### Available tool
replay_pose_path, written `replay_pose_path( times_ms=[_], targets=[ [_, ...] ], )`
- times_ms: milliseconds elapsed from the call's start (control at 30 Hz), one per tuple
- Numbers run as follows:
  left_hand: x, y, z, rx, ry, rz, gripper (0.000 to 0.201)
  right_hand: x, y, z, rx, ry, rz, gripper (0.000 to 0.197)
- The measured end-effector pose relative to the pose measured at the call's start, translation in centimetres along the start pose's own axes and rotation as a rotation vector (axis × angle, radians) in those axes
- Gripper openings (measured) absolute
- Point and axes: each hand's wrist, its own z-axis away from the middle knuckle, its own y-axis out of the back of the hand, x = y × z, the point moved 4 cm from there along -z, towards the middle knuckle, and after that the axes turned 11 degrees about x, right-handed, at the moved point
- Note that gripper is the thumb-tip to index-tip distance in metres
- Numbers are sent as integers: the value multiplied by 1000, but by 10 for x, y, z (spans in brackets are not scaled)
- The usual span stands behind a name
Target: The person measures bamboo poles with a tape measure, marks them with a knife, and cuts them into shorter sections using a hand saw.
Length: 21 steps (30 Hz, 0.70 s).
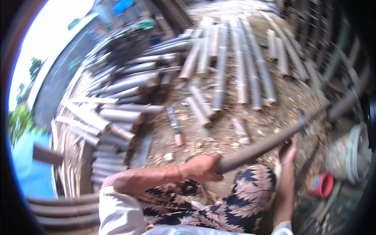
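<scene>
A bamboo pole point(266, 145) slants above the ground point(194, 147) toward its right edge. The left hand point(201, 167) wraps its fingers around the near end; the right hand point(288, 152) is beside the pole, its grip unclear. Cut poles point(241, 70) lie toward the ground's far edge.

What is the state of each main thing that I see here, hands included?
Bamboo pole: slanted, one end gripped
Left hand: closed on that end
Right hand: open near the pole, contact unclear
Wooden-handled blade: lying on the ground, unheld
Red tub: uncovered
Pale bucket: tilt unclear
Loose bamboo lengths: lying on the ground
</scene>
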Motion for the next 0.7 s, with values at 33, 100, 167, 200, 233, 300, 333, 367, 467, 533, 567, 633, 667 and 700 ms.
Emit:
replay_pose_path(
  times_ms=[33,100,167,200,233,300,333,367,467,533,567,633,667,700],
  targets=[
    [-5,4,23,154,-31,-48,60,9,-27,-3,-25,-43,42,51],
    [-22,15,79,278,49,-78,55,29,-82,22,-97,-91,156,55],
    [-40,4,125,342,77,85,65,25,-140,43,-258,-93,286,56],
    [-52,-13,146,412,70,149,69,21,-177,65,-407,-77,401,55],
    [-49,-22,154,423,38,262,76,8,-218,78,-525,-56,491,57],
    [-59,-43,172,540,-11,565,74,14,-286,116,-753,51,680,65],
    [-63,-42,172,549,-40,771,75,16,-324,139,-852,171,785,69],
    [-61,-44,172,672,-111,875,76,22,-365,171,-1030,447,911,84],
    [-70,-39,195,873,-48,1145,82,80,-433,226,-1272,560,1160,98],
    [-85,-12,206,1093,-67,1127,85,115,-452,248,-1303,788,1325,93],
    [-98,-2,210,1113,-46,1212,87,134,-456,254,-1328,933,1398,90],
    [-125,29,224,1251,-78,1238,84,158,-450,245,-1382,980,1535,86],
    [-147,37,233,1340,-79,1221,82,171,-446,240,-1413,878,1599,85],
    [-168,47,241,1377,-53,1245,81,180,-439,227,-1398,721,1650,84]
  ],
)
